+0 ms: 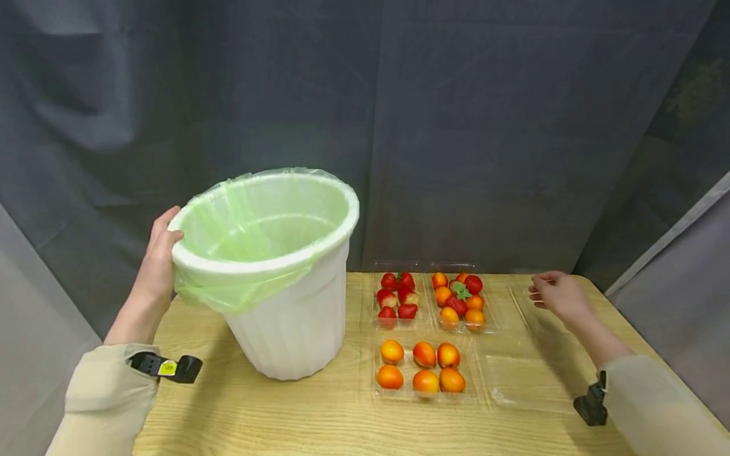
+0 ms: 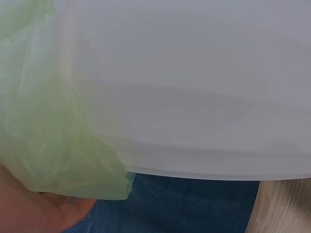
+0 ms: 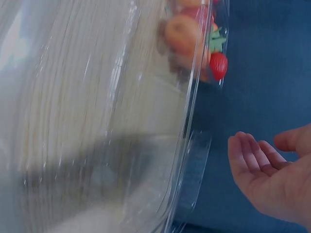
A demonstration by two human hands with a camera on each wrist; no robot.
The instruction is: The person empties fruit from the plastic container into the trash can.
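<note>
A white bin point(image 1: 291, 310) lined with a green plastic bag point(image 1: 251, 221) stands on the left of the wooden table point(image 1: 319, 418). My left hand point(image 1: 156, 259) grips its rim on the left side; the left wrist view shows the bin wall point(image 2: 194, 97), the bag's edge point(image 2: 53, 136) and my palm point(image 2: 34, 213). My right hand point(image 1: 556, 292) hovers with relaxed fingers over the table's far right, holding nothing, beside an open clear lid point(image 1: 525, 354). In the right wrist view the right hand point(image 3: 272, 174) sits next to the clear plastic lid point(image 3: 146, 121).
Three clear trays lie right of the bin: strawberries point(image 1: 397, 296), mixed fruit point(image 1: 459, 299), and orange apricots point(image 1: 422, 370) in front. Dark curtains point(image 1: 456, 126) hang behind the table. A blue floor point(image 3: 262, 63) shows beyond the table edge.
</note>
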